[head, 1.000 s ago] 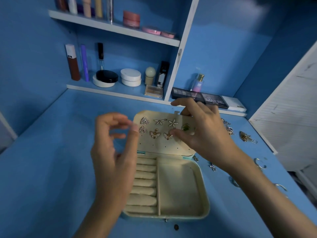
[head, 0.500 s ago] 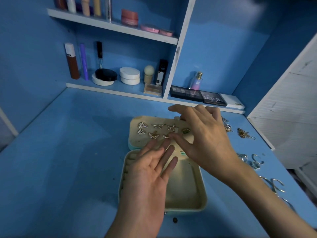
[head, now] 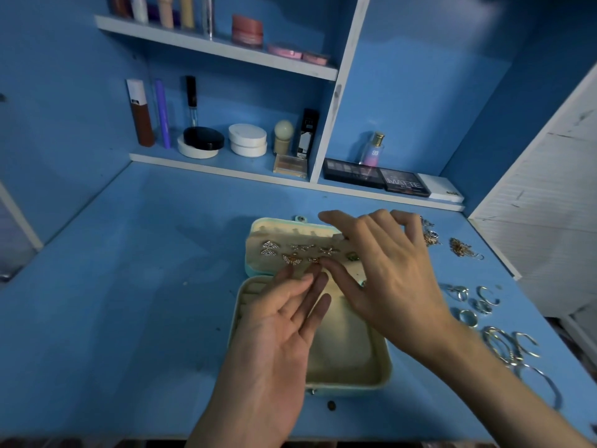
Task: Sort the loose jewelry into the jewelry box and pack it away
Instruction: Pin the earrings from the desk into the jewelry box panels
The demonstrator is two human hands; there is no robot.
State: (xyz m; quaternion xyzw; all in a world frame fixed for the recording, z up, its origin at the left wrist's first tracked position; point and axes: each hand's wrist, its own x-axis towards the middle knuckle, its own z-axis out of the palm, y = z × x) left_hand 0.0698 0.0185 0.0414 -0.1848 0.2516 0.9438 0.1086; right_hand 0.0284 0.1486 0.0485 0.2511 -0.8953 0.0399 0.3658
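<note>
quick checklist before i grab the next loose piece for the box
1. Jewelry box open, lid laid back: ok.
2. Earrings seated in the lid: ok.
3. Left hand free, palm up, nothing seen in it: ok.
4. Right hand free, fingers spread over the lid: ok.
5. Open compartment has room: ok, bare where visible.
6. Table cleared of jewelry: not ok; rings, bangles and chains lie right of the box.
</note>
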